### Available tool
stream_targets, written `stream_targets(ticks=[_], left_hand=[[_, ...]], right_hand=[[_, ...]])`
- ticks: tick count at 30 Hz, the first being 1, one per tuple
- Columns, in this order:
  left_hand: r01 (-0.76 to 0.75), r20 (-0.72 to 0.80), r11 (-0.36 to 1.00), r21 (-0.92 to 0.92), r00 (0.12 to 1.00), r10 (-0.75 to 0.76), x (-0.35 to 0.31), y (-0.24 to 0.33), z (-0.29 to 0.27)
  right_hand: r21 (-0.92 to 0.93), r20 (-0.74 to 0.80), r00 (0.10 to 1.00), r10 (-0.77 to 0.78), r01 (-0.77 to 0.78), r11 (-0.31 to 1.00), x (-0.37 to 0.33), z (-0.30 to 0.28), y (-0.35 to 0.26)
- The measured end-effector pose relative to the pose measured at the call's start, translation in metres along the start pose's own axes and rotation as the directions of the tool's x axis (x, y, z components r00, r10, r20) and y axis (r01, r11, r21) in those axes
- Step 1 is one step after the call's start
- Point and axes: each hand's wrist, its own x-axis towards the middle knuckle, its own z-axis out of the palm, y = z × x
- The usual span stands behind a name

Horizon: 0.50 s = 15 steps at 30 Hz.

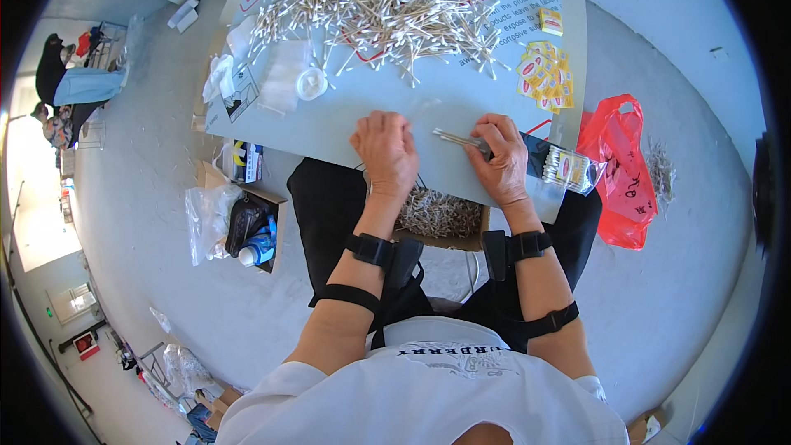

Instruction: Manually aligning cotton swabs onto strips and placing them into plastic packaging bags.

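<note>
My right hand (502, 158) is closed on a few cotton swabs (451, 138), whose tips point left over the table. To its left, my left hand (386, 151) is held with its fingers curled in; whatever is in them is hidden. Beyond both hands spreads a large loose pile of cotton swabs (387, 12). Beside my right wrist, a clear packet of cotton swabs (568, 169) with a yellow label lies at the table's near right edge. Yellow paper labels (544, 76) lie scattered beyond it, near a small yellow stack (551, 21).
A small round white tub (311, 83) stands by flat clear bags (283, 80) at the left of the table (329, 128). Below the table's near edge is a carton of swabs (441, 214). A red plastic bag (626, 173) hangs at right; an open box (262, 235) sits at left.
</note>
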Motion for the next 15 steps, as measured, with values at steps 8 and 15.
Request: stream_targets(ticks=[8,15], left_hand=[[-0.182,-0.034,0.879,-0.441,0.982,0.187,0.026,0.012,0.021],[0.105,-0.011,0.992,0.076,0.994,-0.104,0.067,0.008,0.028]], right_hand=[[0.003,0.052,0.996,0.069,-0.069,0.998,0.000,-0.001,-0.008],[0.029,0.035,0.996,0.086,-0.087,0.996,-0.001,0.000,-0.004]])
